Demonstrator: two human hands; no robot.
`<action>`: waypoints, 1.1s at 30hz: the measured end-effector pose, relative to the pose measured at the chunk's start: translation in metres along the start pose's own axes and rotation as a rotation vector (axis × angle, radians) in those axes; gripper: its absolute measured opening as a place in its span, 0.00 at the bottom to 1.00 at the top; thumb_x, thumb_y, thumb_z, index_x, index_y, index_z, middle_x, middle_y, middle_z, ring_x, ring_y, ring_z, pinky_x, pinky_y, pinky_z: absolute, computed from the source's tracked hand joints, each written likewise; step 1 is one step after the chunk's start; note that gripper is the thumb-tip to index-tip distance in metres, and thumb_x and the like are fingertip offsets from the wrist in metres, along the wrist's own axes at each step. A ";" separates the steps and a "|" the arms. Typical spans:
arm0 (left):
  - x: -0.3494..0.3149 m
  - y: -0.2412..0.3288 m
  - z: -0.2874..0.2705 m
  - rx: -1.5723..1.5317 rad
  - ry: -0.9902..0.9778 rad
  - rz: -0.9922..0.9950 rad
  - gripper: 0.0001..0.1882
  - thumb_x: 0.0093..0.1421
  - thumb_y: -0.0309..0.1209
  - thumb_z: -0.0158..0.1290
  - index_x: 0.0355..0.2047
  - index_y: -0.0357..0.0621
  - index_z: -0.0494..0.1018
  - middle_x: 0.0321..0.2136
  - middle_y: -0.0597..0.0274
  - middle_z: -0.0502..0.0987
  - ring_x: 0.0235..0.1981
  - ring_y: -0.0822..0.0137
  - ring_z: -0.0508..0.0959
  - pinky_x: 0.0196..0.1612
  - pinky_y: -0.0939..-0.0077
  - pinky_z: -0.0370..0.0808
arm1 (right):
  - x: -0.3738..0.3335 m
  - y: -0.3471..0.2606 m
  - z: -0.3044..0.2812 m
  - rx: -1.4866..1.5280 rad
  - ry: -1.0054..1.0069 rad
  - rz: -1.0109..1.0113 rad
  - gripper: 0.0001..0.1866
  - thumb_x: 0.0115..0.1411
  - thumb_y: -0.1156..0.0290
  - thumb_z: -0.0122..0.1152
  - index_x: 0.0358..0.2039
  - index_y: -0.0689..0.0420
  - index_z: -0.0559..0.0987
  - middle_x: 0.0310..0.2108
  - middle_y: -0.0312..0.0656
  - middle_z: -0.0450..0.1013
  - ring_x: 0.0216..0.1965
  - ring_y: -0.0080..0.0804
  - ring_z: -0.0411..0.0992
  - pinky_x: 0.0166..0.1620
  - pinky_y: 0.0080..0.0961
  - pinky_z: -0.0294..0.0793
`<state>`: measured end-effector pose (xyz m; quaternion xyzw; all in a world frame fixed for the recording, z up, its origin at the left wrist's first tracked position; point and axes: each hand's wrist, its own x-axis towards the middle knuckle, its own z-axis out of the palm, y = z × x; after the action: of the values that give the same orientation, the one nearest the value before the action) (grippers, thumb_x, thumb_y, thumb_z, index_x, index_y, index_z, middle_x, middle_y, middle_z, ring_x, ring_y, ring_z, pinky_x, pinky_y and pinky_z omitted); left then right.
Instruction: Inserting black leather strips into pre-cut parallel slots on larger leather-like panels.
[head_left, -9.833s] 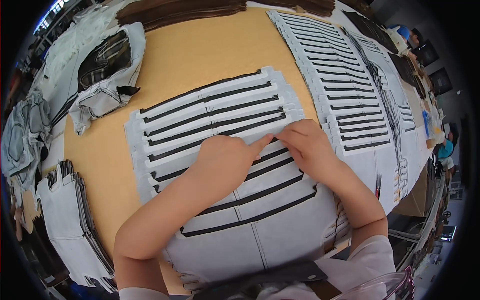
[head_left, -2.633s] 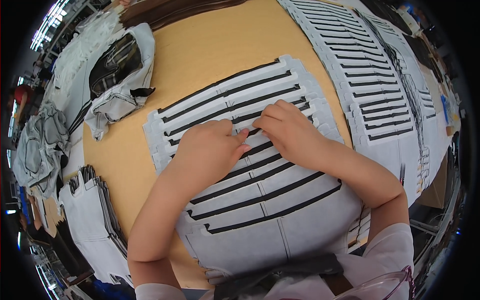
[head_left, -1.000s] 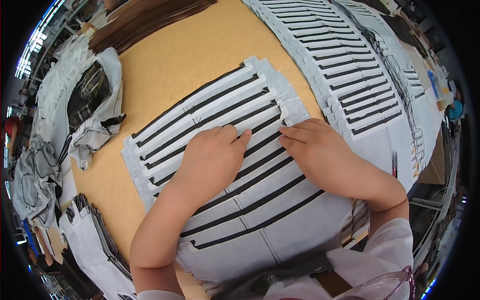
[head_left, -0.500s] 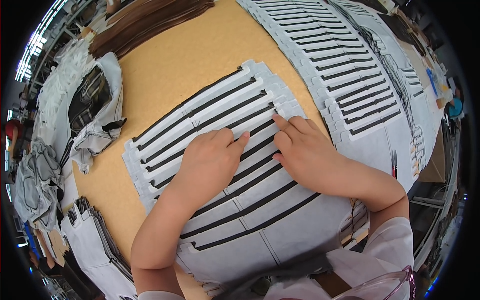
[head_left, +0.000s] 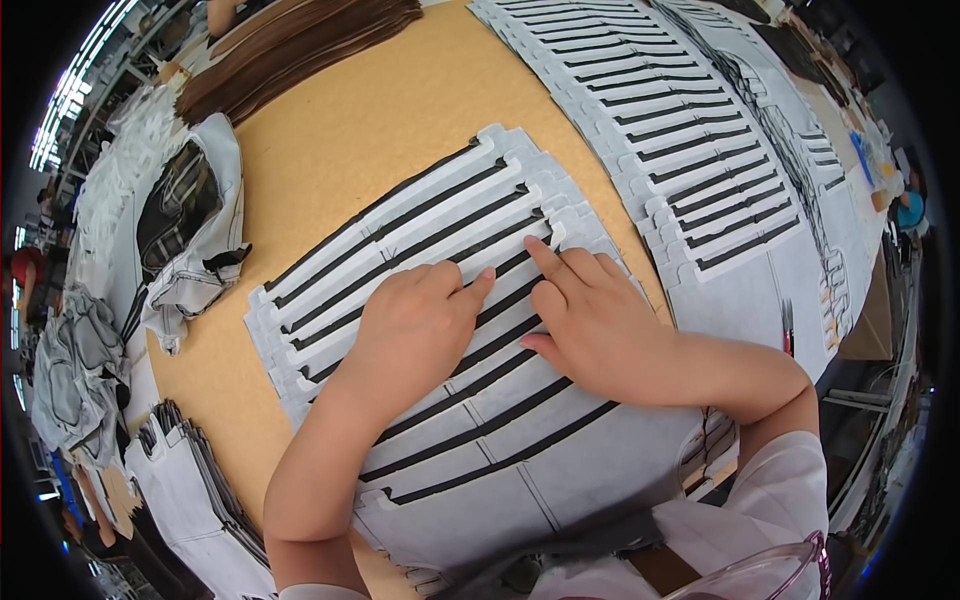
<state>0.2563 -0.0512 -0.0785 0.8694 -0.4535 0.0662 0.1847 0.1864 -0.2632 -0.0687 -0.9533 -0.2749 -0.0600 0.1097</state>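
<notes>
Okay, grey panels: lay overlapped in a stepped stack on the tan bench, under both hands.
Left hand: curled on the stack, thumb out; couldn't tell if it gripped.
Right hand: fingers loosely spread, index outstretched onto the stack, nothing visibly pinched.
Panel feel: judged light, soft, hardly fragile; layers probably shifted easily.
Notched edges: seemed the best pinch point, one layer each.
Black strips: ran narrow, dark, roughly parallel across matte, cloth-like grey.
</notes>
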 end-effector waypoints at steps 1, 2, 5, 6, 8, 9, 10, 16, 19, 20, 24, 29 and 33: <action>0.001 0.000 -0.001 -0.001 0.001 0.002 0.13 0.54 0.24 0.59 0.42 0.46 0.82 0.21 0.63 0.68 0.24 0.63 0.72 0.27 0.68 0.71 | 0.001 0.002 0.000 -0.014 0.010 -0.004 0.20 0.54 0.60 0.66 0.36 0.64 0.73 0.54 0.63 0.70 0.46 0.45 0.68 0.50 0.37 0.66; 0.001 0.000 -0.001 -0.004 0.000 0.008 0.13 0.54 0.25 0.59 0.41 0.46 0.82 0.21 0.63 0.68 0.24 0.63 0.72 0.27 0.68 0.71 | 0.001 0.003 0.000 -0.016 0.010 -0.003 0.20 0.54 0.60 0.66 0.36 0.64 0.73 0.54 0.63 0.70 0.46 0.45 0.68 0.50 0.37 0.66; -0.003 0.000 -0.007 0.014 -0.015 -0.003 0.11 0.54 0.26 0.59 0.39 0.45 0.82 0.21 0.63 0.67 0.23 0.62 0.72 0.27 0.68 0.71 | 0.003 0.003 0.001 -0.036 0.004 0.001 0.21 0.54 0.58 0.67 0.36 0.64 0.73 0.54 0.63 0.70 0.46 0.45 0.67 0.50 0.37 0.66; -0.004 0.001 -0.009 0.027 -0.023 -0.010 0.10 0.54 0.26 0.60 0.38 0.45 0.82 0.21 0.63 0.67 0.22 0.62 0.71 0.27 0.68 0.71 | 0.003 0.002 -0.002 -0.040 -0.026 0.023 0.22 0.54 0.58 0.67 0.36 0.64 0.73 0.54 0.63 0.70 0.46 0.44 0.67 0.50 0.37 0.66; -0.009 0.008 -0.014 0.108 -0.042 -0.021 0.11 0.54 0.27 0.60 0.39 0.45 0.82 0.21 0.64 0.67 0.23 0.62 0.71 0.28 0.68 0.71 | 0.001 0.000 -0.003 -0.044 -0.055 0.044 0.22 0.54 0.57 0.67 0.36 0.64 0.73 0.54 0.63 0.70 0.46 0.44 0.67 0.50 0.37 0.66; -0.012 0.012 -0.016 0.190 -0.063 -0.034 0.12 0.53 0.28 0.61 0.39 0.45 0.82 0.22 0.64 0.68 0.24 0.63 0.71 0.28 0.68 0.71 | -0.001 -0.002 -0.002 -0.063 -0.049 0.048 0.22 0.53 0.57 0.67 0.35 0.63 0.73 0.54 0.62 0.70 0.46 0.43 0.67 0.49 0.37 0.66; -0.014 0.016 -0.018 0.195 -0.062 -0.034 0.12 0.53 0.28 0.61 0.39 0.45 0.82 0.22 0.64 0.68 0.24 0.63 0.71 0.28 0.68 0.71 | -0.002 -0.002 -0.001 -0.082 -0.042 0.052 0.22 0.53 0.57 0.67 0.35 0.63 0.74 0.54 0.61 0.71 0.46 0.43 0.67 0.49 0.36 0.66; -0.035 0.026 -0.024 0.124 -0.109 -0.167 0.20 0.52 0.29 0.62 0.48 0.46 0.79 0.29 0.62 0.69 0.31 0.62 0.72 0.36 0.68 0.71 | 0.005 0.008 0.009 0.114 0.018 -0.062 0.20 0.50 0.60 0.70 0.33 0.62 0.75 0.56 0.56 0.70 0.48 0.46 0.67 0.52 0.38 0.66; -0.070 0.025 -0.033 0.106 -0.057 -0.261 0.24 0.53 0.29 0.61 0.52 0.46 0.77 0.37 0.57 0.72 0.38 0.57 0.73 0.43 0.64 0.72 | 0.005 0.004 0.001 0.045 -0.030 -0.072 0.19 0.54 0.59 0.67 0.36 0.61 0.76 0.53 0.54 0.72 0.47 0.43 0.67 0.52 0.36 0.65; -0.086 0.024 -0.037 0.109 -0.050 -0.266 0.24 0.53 0.29 0.61 0.52 0.46 0.77 0.37 0.57 0.72 0.38 0.57 0.73 0.43 0.64 0.72 | 0.004 0.002 0.000 0.042 -0.030 -0.080 0.19 0.54 0.59 0.67 0.36 0.61 0.76 0.53 0.54 0.72 0.47 0.43 0.67 0.52 0.36 0.65; -0.157 0.017 -0.052 0.222 0.008 -0.545 0.28 0.54 0.31 0.61 0.57 0.45 0.73 0.54 0.48 0.68 0.54 0.46 0.69 0.57 0.54 0.66 | 0.018 -0.007 0.005 0.185 0.012 -0.221 0.17 0.54 0.64 0.68 0.39 0.61 0.76 0.52 0.52 0.71 0.54 0.49 0.65 0.57 0.40 0.64; -0.165 0.001 -0.043 0.248 0.053 -0.531 0.32 0.56 0.39 0.60 0.58 0.37 0.67 0.60 0.45 0.65 0.60 0.44 0.66 0.62 0.51 0.62 | 0.065 -0.005 0.018 0.227 0.097 -0.162 0.25 0.52 0.61 0.71 0.46 0.61 0.74 0.47 0.49 0.70 0.49 0.50 0.66 0.52 0.44 0.66; -0.180 -0.003 -0.038 0.274 0.076 -0.531 0.34 0.57 0.43 0.59 0.57 0.34 0.66 0.59 0.45 0.66 0.60 0.47 0.66 0.62 0.51 0.62 | 0.118 -0.022 0.007 0.096 -0.156 -0.002 0.26 0.51 0.51 0.72 0.37 0.60 0.75 0.36 0.46 0.69 0.37 0.45 0.68 0.46 0.41 0.66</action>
<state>0.1559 0.1021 -0.0952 0.9713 -0.1900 0.1088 0.0933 0.2744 -0.1829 -0.0508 -0.9485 -0.2861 0.0275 0.1334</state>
